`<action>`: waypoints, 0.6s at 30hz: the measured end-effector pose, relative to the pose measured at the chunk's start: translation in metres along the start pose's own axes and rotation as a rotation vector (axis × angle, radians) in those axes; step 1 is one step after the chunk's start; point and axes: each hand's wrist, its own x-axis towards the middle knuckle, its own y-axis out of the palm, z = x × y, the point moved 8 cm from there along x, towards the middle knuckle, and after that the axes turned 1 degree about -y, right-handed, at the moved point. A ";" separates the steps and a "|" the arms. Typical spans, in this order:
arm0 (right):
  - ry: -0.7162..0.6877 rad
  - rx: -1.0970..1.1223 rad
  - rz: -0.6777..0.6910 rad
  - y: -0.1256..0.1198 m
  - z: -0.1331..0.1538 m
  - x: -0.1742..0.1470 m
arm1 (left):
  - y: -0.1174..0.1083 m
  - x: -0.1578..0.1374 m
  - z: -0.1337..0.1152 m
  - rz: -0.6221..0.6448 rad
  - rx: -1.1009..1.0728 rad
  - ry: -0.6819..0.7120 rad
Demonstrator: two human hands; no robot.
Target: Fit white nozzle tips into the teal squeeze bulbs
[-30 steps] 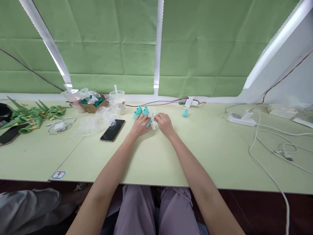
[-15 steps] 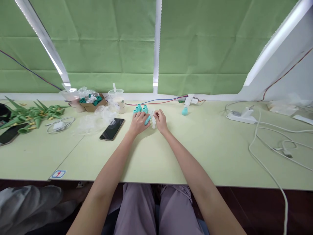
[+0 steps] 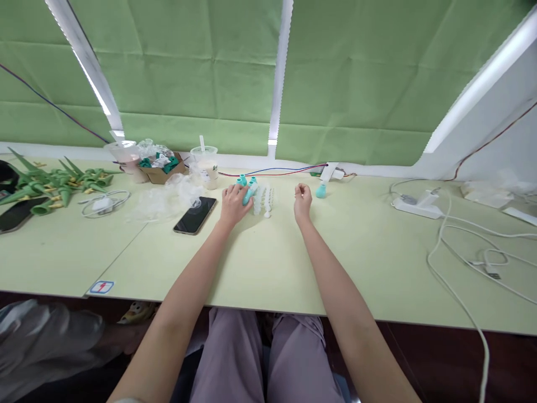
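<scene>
A cluster of turquoise tube-shaped pieces (image 3: 248,195) lies on the table, and my left hand (image 3: 234,202) is over it with its fingers curled round the near pieces. Just right of the cluster stand rows of small translucent white pieces (image 3: 263,202). Apart from these, my right hand (image 3: 302,201) is raised slightly, its thumb and fingertips pinched together; whatever is between them is too small to make out. A single turquoise bulb-shaped piece (image 3: 321,191) sits just beyond my right hand.
To the left are a black phone (image 3: 195,215), crumpled clear plastic (image 3: 163,198), a drink cup (image 3: 205,168) and a cardboard box (image 3: 161,174). Green spiky parts (image 3: 62,187) fill the far left. A white power strip (image 3: 417,208) and cables (image 3: 451,288) occupy the right.
My right hand has moved right, away from the translucent white pieces, still pinched. My left hand stays at the turquoise pieces. The rows of white pieces are now more exposed.
</scene>
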 end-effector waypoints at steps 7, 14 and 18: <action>-0.197 -0.557 0.338 0.023 -0.005 -0.022 | 0.001 0.000 0.054 -0.156 -0.170 -0.406; -0.343 -0.711 0.404 0.039 0.007 -0.028 | 0.031 -0.009 0.096 -0.101 -0.324 -0.587; -0.377 -0.729 0.454 0.046 0.004 -0.030 | 0.037 -0.011 0.102 -0.106 -0.371 -0.604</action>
